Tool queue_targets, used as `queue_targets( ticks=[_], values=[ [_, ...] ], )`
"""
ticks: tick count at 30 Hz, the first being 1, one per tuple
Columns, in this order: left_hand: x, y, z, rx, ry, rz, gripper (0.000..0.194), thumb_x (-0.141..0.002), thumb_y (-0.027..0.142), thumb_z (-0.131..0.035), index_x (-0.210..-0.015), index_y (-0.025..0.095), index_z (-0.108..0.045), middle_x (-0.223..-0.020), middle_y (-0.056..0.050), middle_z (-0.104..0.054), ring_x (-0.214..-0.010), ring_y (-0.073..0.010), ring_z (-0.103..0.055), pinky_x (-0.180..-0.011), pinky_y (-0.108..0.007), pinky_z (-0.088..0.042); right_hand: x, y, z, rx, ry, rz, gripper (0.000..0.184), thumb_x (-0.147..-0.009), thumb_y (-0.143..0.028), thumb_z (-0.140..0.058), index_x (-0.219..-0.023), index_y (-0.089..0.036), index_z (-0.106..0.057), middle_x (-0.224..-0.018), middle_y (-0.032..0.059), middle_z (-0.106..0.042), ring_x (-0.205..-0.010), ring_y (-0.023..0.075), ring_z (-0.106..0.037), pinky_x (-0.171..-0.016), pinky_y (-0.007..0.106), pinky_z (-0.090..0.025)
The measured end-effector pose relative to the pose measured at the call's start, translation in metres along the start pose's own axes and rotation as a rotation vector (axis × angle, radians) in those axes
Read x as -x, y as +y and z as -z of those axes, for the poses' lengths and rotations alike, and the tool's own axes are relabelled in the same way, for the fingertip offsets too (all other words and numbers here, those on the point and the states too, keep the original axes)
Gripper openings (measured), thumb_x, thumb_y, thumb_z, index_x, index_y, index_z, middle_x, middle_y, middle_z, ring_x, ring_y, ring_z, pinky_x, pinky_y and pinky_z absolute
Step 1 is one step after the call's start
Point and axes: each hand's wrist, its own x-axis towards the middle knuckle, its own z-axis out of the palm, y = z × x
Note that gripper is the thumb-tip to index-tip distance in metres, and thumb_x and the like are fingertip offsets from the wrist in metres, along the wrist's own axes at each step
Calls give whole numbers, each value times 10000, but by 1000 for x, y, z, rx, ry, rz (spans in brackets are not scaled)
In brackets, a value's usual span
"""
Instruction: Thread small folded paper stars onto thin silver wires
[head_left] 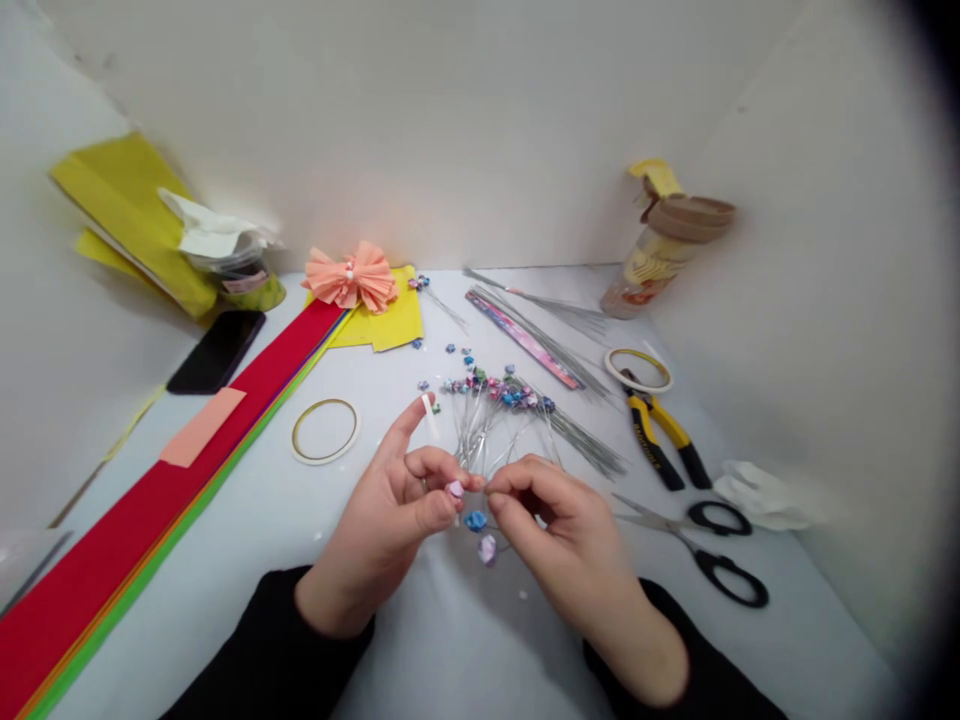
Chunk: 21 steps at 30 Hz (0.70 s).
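Observation:
My left hand (394,505) is closed in a pinch around a small pale pink folded paper star (454,489), its index finger stretched away with a short white tape strip (429,404) on the tip. Close beside it, my right hand (566,530) pinches what looks like thin wire, mostly hidden by the fingers. Below the fingertips hang a blue paper star (475,520) and a lilac paper star (487,549), whose thin stems run towards my right hand. Just beyond both hands lies a bunch of wire-stemmed paper stars (495,388) in several colours.
Tape rolls (325,431) (639,370) lie on both sides. Pliers (664,430) and scissors (701,535) are at right, near crumpled tissue (765,494). Loose wires (577,435) lie behind. Coloured sheets (120,540), a peach bow (351,275), a phone (216,352) and a cup (664,255) surround the workspace.

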Motion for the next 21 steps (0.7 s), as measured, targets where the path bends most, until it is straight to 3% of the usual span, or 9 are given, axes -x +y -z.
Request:
queue_targets(
  ticks=[6, 14, 21],
  values=[
    [1, 0, -1, -190, 124, -104, 899, -686, 110, -789, -1415, 225, -276, -757, 34, -694, -927, -154, -671, -837, -262, -513, 1, -1, 0, -7, 7, 13, 123, -810, -131, -551, -737, -201, -622, -658, -18, -580, -583, 118, -533, -540, 236, -424],
    [5, 3, -8, -407, 235, -170, 910, -673, 118, -788, -1400, 267, -261, -765, 38, -676, -644, -115, -641, -606, -216, -532, 0, -3, 0, 1, 5, 47, 125, -801, -122, -559, -735, -199, -632, -642, -19, -580, -566, 113, -534, -523, 225, -429],
    [4, 2, -8, -408, 226, -141, 872, -692, 139, -782, -1388, 253, -270, -774, 22, -687, -654, -109, -634, -593, -197, -531, 1, -4, 0, 22, 3, 79, 139, -785, -102, -564, -724, -196, -646, -633, -19, -596, -566, 110, -537, -525, 220, -422]
  ],
)
